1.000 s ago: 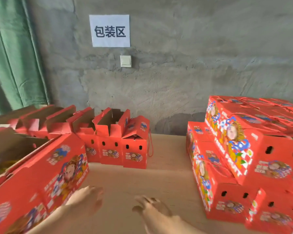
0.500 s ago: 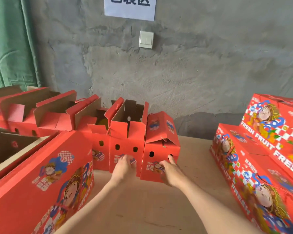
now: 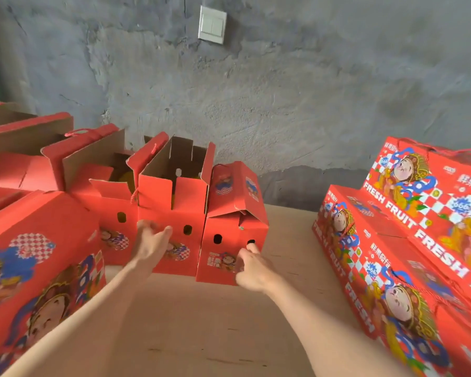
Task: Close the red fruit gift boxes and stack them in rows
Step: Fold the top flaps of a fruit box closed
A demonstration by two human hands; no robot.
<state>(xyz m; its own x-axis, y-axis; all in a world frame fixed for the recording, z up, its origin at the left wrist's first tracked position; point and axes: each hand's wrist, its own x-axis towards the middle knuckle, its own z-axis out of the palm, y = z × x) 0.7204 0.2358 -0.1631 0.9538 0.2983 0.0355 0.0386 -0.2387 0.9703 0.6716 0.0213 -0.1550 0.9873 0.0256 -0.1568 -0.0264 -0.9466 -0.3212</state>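
Note:
A row of small red fruit gift boxes stands at the back of the wooden table (image 3: 201, 336). The rightmost box (image 3: 225, 213) has its top flaps partly folded down. Beside it on the left, a box (image 3: 174, 208) stands fully open with its flaps up. My right hand (image 3: 252, 268) touches the front face of the partly folded box, with the index finger by a vent hole. My left hand (image 3: 152, 246) hovers with fingers spread in front of the open box and holds nothing.
Closed boxes (image 3: 419, 240) are stacked in stepped rows on the right. A large closed box (image 3: 38, 254) lies at the near left, with more open boxes (image 3: 19, 164) behind it. The grey wall carries a light switch (image 3: 212, 24).
Both hands went forward from the near table edge to the small boxes. The view dropped and closed in. My left hand has since lifted slightly off the open box's front.

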